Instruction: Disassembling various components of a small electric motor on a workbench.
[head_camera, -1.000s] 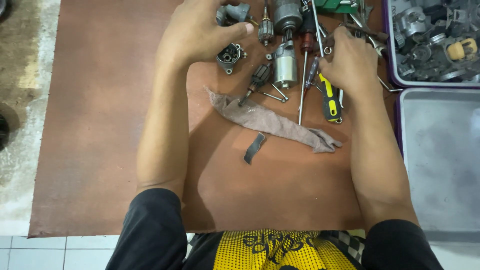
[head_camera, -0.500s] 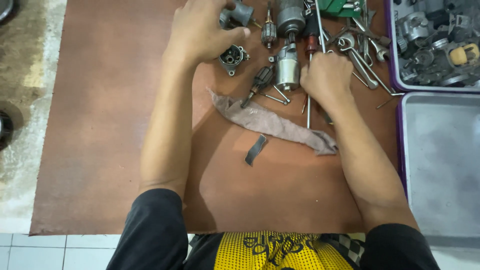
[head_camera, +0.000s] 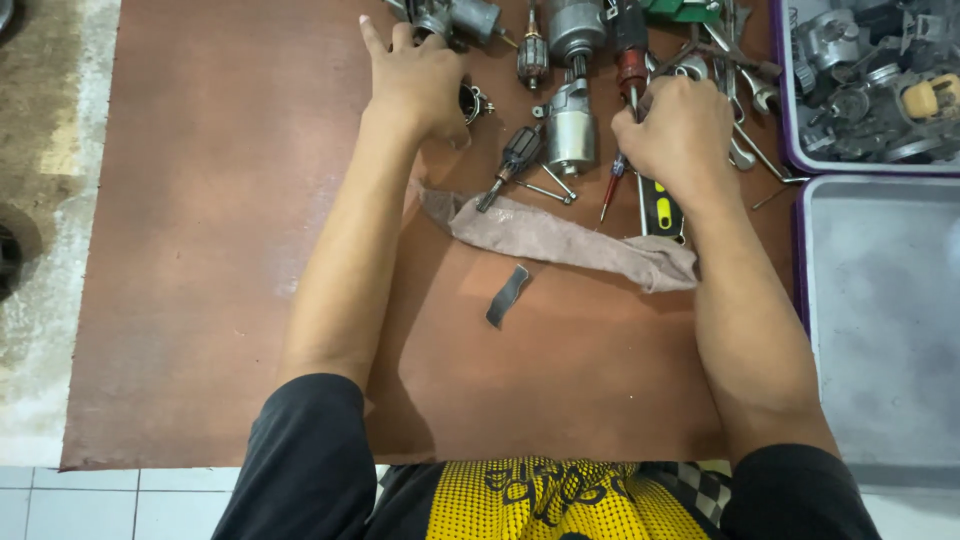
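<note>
Both forearms are reaching toward twelve o'clock. The left hand (head_camera: 420, 85) is lying palm down, fingers loosely curled, at eleven o'clock; the right hand (head_camera: 680, 135) is curling closed at one o'clock.

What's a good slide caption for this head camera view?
Left hand on a small motor housing, right hand among screwdrivers above a grey rag on brown board.

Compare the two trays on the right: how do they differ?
The far tray is packed with metal parts, among them a yellowish piece; the near tray shows only its bare grey floor. The far tray is cut off by the top edge, and the near tray runs further down the frame. Both have purple rims and sit beside the brown mat, right of the right hand.
</note>
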